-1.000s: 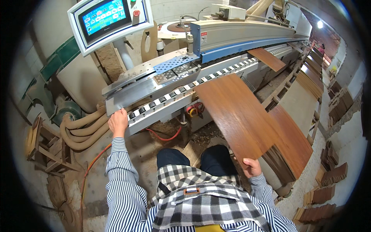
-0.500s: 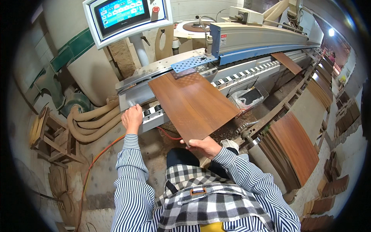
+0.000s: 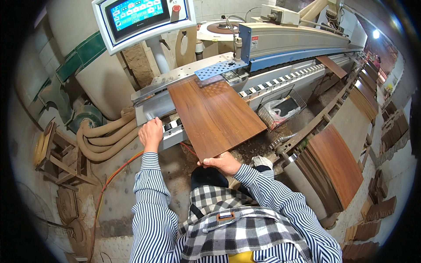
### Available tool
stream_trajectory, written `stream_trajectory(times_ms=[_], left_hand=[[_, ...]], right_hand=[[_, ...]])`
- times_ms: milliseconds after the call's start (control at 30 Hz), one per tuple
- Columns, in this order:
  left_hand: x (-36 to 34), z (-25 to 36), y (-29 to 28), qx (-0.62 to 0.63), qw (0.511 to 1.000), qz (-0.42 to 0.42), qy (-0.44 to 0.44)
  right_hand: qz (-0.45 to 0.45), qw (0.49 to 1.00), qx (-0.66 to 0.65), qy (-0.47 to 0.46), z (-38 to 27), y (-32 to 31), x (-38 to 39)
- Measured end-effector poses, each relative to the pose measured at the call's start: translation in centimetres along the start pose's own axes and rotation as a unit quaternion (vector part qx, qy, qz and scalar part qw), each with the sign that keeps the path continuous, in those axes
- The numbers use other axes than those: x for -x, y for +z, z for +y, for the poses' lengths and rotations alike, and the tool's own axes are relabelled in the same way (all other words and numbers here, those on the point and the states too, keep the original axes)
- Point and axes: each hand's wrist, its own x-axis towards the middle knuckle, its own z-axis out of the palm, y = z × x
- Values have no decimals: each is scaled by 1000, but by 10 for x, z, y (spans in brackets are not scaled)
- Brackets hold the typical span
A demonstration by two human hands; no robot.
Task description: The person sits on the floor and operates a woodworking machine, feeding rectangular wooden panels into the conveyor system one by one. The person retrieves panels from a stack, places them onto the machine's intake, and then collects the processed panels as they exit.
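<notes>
A brown wood-grain board [image 3: 219, 116] lies flat across the front end of a long edge-banding machine [image 3: 302, 41], its far edge partly under a perforated blue plate [image 3: 219, 70]. My right hand [image 3: 221, 163] grips the board's near corner, thumb on top and fingers underneath. To the left of the board, my left hand [image 3: 150, 133] is closed at the machine's front corner beside the black-and-white roller track [image 3: 172, 126]. What its fingers hold, if anything, is hidden.
A control screen [image 3: 139, 16] stands at the upper left. Ribbed hoses [image 3: 103, 136] and a wooden stool [image 3: 66, 160] are at the left. A wire basket [image 3: 283, 109] hangs below the track. To the right, stacked boards [image 3: 337, 162] rest on a conveyor; another board [image 3: 332, 66] sits farther along the machine.
My right hand has moved left with the board's near corner, turning the board so it lies straighter against the machine. The far board has slid farther away. My left hand has hardly moved.
</notes>
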Motion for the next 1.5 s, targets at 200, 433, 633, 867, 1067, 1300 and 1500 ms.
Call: stream_trajectory(times_ms=[200, 433, 633, 867, 1067, 1300, 1500], left_hand=[[1, 0, -2, 5, 1000, -4, -10], [0, 0, -3, -9, 1000, -16, -15], [1, 3, -3, 2, 1000, -13, -19], [1, 2, -1, -12, 1000, -18, -15], [-2, 3, 5, -33, 999, -40, 11], [-9, -12, 13, -60, 997, -33, 46], [-5, -10, 11, -43, 998, -42, 31]], right_hand=[[66, 997, -26, -25, -10, -2, 13], [129, 988, 17, -85, -13, -33, 26], [254, 960, 0, -115, -11, -63, 37], [364, 918, -13, -155, -25, -98, 53], [452, 875, -55, -165, -38, -123, 112], [661, 710, 146, -195, 7, -102, 299], [887, 369, 207, -184, 16, -85, 431]])
